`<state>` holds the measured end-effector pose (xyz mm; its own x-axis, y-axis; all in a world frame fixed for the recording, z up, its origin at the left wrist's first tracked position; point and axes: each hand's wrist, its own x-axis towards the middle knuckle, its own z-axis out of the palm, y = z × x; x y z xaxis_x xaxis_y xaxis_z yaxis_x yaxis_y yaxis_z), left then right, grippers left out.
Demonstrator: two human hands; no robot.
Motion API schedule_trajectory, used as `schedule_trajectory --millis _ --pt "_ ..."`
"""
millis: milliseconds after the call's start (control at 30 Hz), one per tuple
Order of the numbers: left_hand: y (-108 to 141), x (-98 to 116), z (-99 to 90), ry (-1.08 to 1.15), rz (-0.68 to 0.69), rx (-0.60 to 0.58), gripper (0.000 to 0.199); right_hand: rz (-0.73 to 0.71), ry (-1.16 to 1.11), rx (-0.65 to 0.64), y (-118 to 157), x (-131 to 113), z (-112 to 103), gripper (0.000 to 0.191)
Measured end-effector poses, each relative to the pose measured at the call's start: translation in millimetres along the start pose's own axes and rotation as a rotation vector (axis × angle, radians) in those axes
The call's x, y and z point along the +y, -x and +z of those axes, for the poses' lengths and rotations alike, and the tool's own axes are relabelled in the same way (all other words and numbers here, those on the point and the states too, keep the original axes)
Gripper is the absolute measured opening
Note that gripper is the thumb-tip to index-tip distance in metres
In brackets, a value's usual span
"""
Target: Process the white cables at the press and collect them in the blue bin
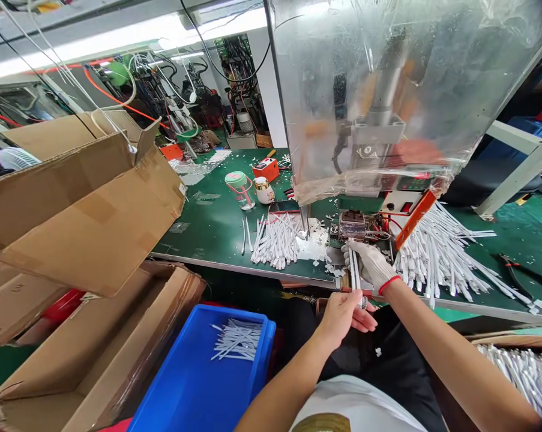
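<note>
My left hand point(340, 318), bare, pinches the lower end of a pair of thin white strips point(354, 269). My right hand point(373, 264) wears a white knit glove with a red cuff and closes on the upper end of the same strips. That end lies against the front of a small metal fixture point(352, 225) under the press; its exact contact is hidden by my glove. To the left on the bench is a pile of white strips point(277, 240). A larger heap of white strips point(426, 252) spreads out on the right.
A cloudy plastic guard point(325, 120) hangs before the press. Pliers point(514, 276) lie at right. A lidded cup point(241, 191), a jar point(264, 191) and an orange box point(266, 170) stand behind. Below left are a blue bin point(176, 378) and cardboard boxes point(95, 222).
</note>
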<state>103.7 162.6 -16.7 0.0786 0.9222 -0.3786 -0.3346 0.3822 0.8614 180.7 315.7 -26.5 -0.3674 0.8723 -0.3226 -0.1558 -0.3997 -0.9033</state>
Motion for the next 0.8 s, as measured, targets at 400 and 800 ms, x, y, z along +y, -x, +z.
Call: schedule_trajectory --millis 400,800 --pt "6.3 -1.8 5.3 0.017 0.050 0.064 0.062 -0.035 -0.089 0.077 17.7 -10.8 10.8 0.022" --pt "83.1 -28.1 -22.6 -0.695 0.293 0.030 0.050 -0.320 -0.410 0.201 66.0 -37.0 -22.9 0.037"
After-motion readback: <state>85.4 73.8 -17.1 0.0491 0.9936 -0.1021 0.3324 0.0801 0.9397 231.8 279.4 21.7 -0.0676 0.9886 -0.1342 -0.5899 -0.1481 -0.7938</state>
